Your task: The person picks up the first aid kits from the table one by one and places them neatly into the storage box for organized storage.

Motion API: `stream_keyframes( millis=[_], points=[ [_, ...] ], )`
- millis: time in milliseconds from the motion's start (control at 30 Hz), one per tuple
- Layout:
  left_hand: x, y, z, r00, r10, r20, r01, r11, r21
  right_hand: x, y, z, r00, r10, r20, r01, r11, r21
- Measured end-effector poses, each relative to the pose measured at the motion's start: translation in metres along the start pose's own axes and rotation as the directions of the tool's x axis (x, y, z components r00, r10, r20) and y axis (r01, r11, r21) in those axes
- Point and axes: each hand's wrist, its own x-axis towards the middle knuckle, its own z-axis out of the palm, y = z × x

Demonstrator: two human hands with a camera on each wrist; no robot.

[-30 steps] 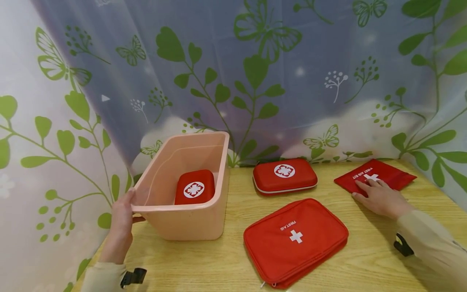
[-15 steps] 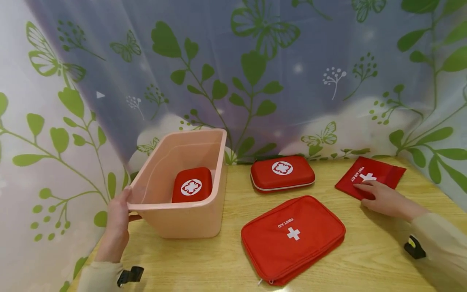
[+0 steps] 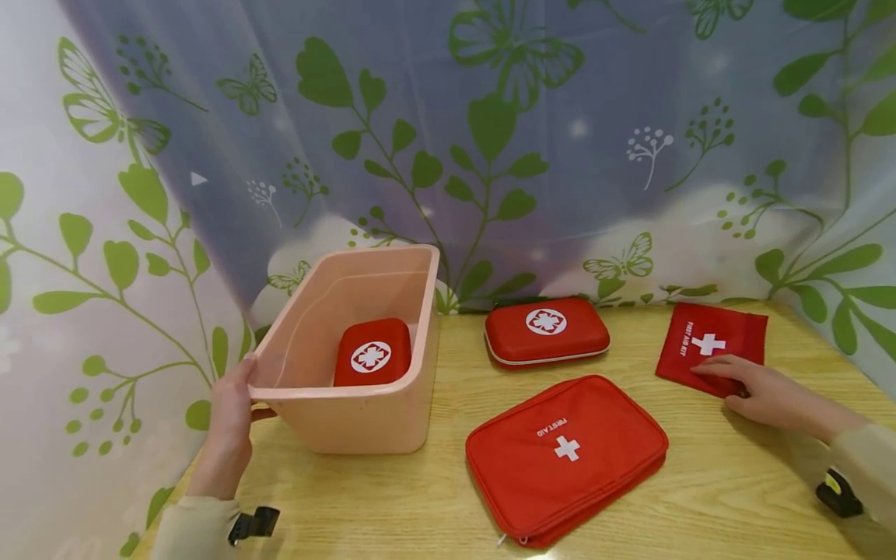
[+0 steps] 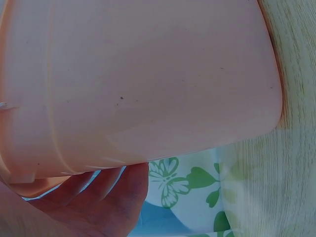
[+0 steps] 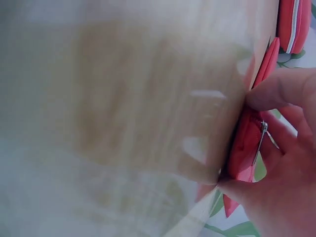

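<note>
At the left, my left hand point(image 3: 227, 428) grips the near left corner of a pink plastic bin point(image 3: 364, 420). Its fingers point(image 4: 131, 190) show against the bin's outer wall in the left wrist view. Inside the bin is a red hard case point(image 3: 371, 354) with a white round emblem. On the right, my right hand point(image 3: 777, 393) pinches the near edge of a flat red first aid pouch point(image 3: 724, 327) lying on the table. In the right wrist view, thumb and fingers point(image 5: 276, 89) lie around the pouch edge, close to a zipper pull point(image 5: 263, 127).
A larger soft red first aid bag point(image 3: 567, 459) lies in the middle of the wooden table point(image 3: 392, 513). Behind it, another red hard case point(image 3: 546, 333) rests close to the patterned curtain point(image 3: 532, 155). The curtain encloses the table at the back and sides.
The pouch has turned counterclockwise on the table. My right hand has shifted to its near right edge, moving right and slightly toward me. My left hand keeps its hold on the bin.
</note>
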Motion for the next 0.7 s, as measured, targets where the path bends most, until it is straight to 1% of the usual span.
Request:
stream_keyframes(
  millis=[167,367,467,567,633,700],
  points=[
    [0.001,0.0,0.001,1.0,-0.001,-0.004,0.001,1.0,0.001,-0.006,0.002,0.001,1.0,-0.007,-0.009,0.007,1.0,-0.021],
    [0.0,0.0,0.001,1.0,-0.001,-0.011,0.001,1.0,-0.007,-0.011,0.001,-0.002,1.0,0.023,-0.007,-0.023,0.999,-0.032],
    [-0.001,0.001,0.001,1.0,-0.006,-0.023,0.006,1.0,-0.007,-0.01,0.0,-0.003,1.0,0.031,-0.001,-0.031,0.999,-0.02],
    [-0.001,0.001,0.001,1.0,-0.002,-0.022,0.002,1.0,-0.002,-0.01,-0.001,-0.004,0.999,0.053,0.005,-0.053,0.999,-0.001],
    [-0.002,0.001,0.001,1.0,-0.003,-0.018,0.003,1.0,-0.003,-0.01,-0.001,-0.007,0.997,0.083,0.011,-0.083,0.996,0.026],
    [-0.001,0.001,0.001,1.0,-0.007,-0.017,0.007,1.0,-0.004,-0.01,0.0,-0.01,0.994,0.108,-0.004,-0.107,0.993,0.053]
  ],
)
